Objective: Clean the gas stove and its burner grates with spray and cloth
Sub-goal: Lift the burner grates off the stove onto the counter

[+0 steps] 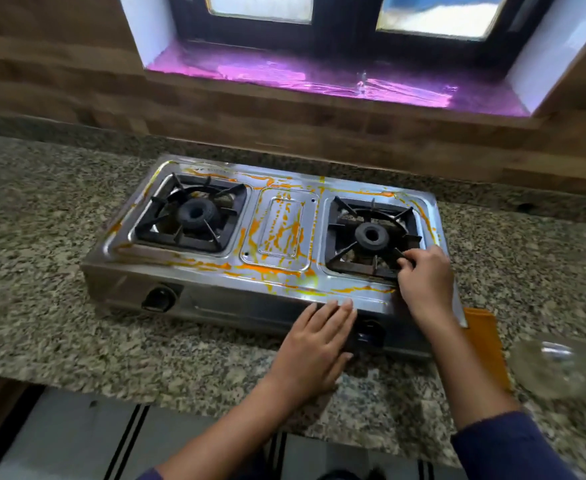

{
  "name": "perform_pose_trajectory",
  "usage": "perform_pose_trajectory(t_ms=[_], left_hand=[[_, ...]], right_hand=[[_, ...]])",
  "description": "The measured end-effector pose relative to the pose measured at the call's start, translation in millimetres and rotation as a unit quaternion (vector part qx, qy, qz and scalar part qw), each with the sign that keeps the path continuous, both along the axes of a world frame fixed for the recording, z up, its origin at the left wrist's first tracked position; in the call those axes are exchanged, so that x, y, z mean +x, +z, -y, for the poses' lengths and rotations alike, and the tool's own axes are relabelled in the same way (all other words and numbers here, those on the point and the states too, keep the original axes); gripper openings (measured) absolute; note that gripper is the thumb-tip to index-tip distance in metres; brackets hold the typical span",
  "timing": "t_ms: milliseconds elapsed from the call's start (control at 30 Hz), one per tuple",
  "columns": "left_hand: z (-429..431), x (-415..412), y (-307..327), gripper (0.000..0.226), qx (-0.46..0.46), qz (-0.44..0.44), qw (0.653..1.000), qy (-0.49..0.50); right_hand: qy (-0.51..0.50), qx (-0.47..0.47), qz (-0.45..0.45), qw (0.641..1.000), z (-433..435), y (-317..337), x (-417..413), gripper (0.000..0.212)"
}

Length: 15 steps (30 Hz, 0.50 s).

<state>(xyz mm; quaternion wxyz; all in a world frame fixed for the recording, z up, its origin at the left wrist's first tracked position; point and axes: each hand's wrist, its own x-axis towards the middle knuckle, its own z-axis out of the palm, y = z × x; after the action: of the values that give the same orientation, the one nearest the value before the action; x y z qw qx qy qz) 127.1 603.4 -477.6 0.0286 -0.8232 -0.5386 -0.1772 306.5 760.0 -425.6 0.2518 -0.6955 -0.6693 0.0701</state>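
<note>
Granite counter [42, 271] carries the orange-smeared stove [277, 271]; my right grip [426, 275] pinches a near prong of the right grate [353, 270], probably stiff, heavy iron, better lifted by its frame; my left grip [315, 344] lies flat, released, on the stove's near edge.

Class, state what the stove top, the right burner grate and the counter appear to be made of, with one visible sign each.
Stove top: probably stainless steel; shiny, reflective.
Right burner grate: dark matte metal, perhaps cast iron; rust-tinged.
Counter: polished stone, granite-like; speckled grain.
</note>
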Motion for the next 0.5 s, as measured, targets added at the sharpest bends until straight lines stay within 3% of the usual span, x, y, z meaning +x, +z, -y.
perform_pose_trajectory(t_ms=[167, 333, 433, 500], left_hand=[[-5.3, -13.0, 11.1, 0.067, -0.012, -0.012, 0.999, -0.052], [-5.9, -39.6, 27.7, 0.059, 0.000, 0.063, 0.996, -0.067], [-7.6, -76.5, 39.8, 0.052, 0.016, 0.143, 0.989, 0.023], [-9.8, -114.0, 49.2, 0.046, 0.031, 0.188, 0.970, 0.151]], right_hand=[[-0.034, 0.019, 0.002, 0.999, 3.6, 15.1, -10.0, 0.019], [-0.025, 0.101, 0.000, 0.995, 11.3, 33.3, -19.8, 0.013], [-0.021, 0.119, -0.005, 0.993, 15.9, 35.5, -20.2, 0.016], [-0.014, 0.133, -0.021, 0.991, 17.9, 37.0, -27.5, 0.017]])
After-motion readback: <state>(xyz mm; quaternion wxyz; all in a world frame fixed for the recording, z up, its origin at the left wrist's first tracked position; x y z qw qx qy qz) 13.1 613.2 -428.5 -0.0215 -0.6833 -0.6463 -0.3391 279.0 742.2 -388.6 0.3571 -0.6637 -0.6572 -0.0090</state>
